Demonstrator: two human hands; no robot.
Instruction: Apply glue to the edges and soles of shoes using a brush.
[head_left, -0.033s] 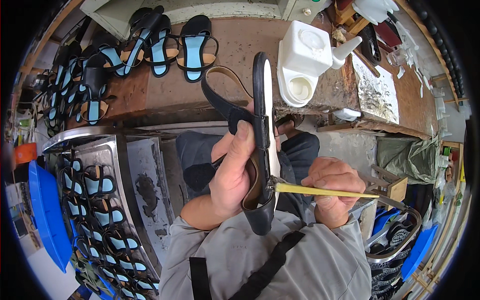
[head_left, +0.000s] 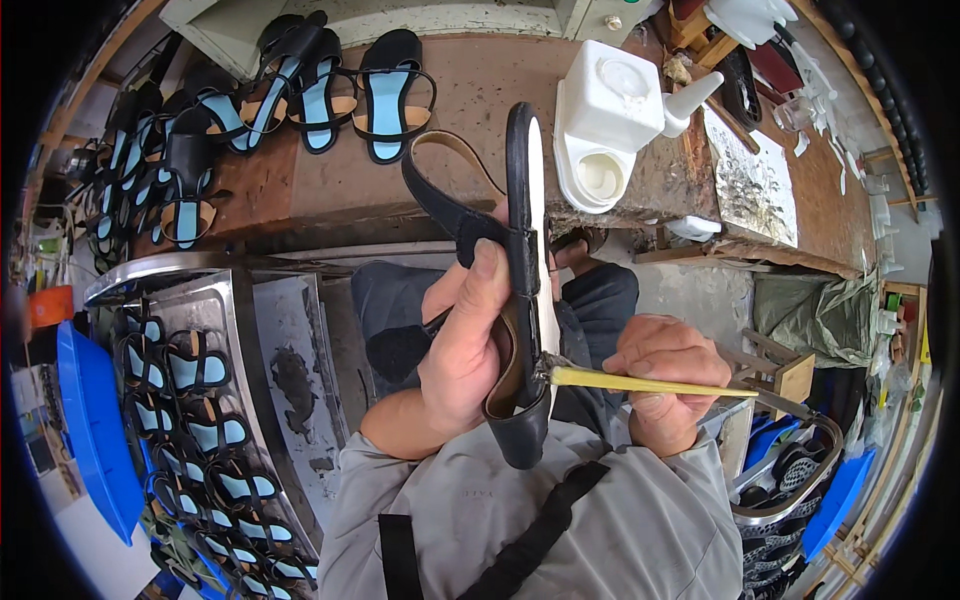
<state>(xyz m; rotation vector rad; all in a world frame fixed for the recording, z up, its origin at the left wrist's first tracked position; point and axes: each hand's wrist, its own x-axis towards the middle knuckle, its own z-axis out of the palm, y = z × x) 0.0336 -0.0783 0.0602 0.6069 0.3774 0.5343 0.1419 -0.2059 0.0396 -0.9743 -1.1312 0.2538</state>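
A black sandal (head_left: 522, 270) stands edge-on in front of my chest, its pale underside turned to the right and a looped strap sticking out to the left. Wrapped round its strap and side, my left hand (head_left: 465, 345) has the thumb pressed near the middle. My right hand (head_left: 668, 375) pinches a thin brush (head_left: 640, 383) with a yellow handle, held nearly level. The brush's dark tip touches the sandal's edge just above the lower strap. My left palm and the strap hide part of the sandal.
A white plastic bottle with a spout (head_left: 612, 115) stands on the worn brown bench (head_left: 470, 85). Sandals with blue insoles (head_left: 393, 100) line the bench's left side. More sandals fill a metal rack (head_left: 240, 350) at left. A wooden stool (head_left: 793, 380) and a metal-rimmed tray (head_left: 775, 513) are at right.
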